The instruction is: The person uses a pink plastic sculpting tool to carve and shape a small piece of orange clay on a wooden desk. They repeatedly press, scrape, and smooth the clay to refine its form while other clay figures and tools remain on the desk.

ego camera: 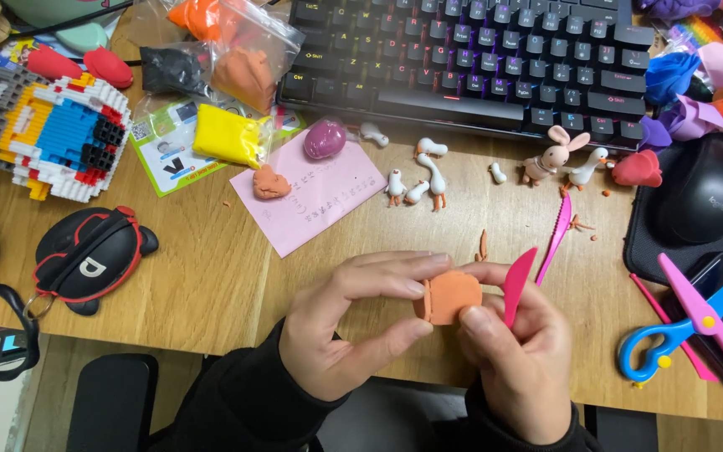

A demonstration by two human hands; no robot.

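Your left hand (340,322) and right hand (516,364) meet at the near edge of the wooden desk (211,276), both closed on a soft orange clay block (448,297) with rounded corners and a matte skin. Left fingers press its top and thumb its underside; your right thumb covers its near right corner, so that part is hidden. Your right hand also grips a pink plastic modelling blade (516,283), its lower end lost inside your fist. Both wrists run into dark sleeves, cut off by the frame's bottom edge.

Just beyond the block lies a thin orange sliver (483,247), too small to read. To its right a serrated pink plastic knife (556,236) lies slanted. Farther off stand small white clay geese (428,180) with orange feet, and a pink-eared clay rabbit (550,156) beside a white duck (587,170). A red clay lump (638,169) sits at the edge of the mouse pad, where a black mouse (709,201) rests. Blue and pink scissors (696,326) lie at the near right, partly cropped.

Left of centre, a pink paper sheet (315,201) carries an orange clay piece (271,182) and a glossy purple clay ball (325,139). Yellow clay (228,134) and more orange sit in clear bags. A black keyboard (470,59) spans the far side, its top cut off. A block-built figure (43,125) stands far left.
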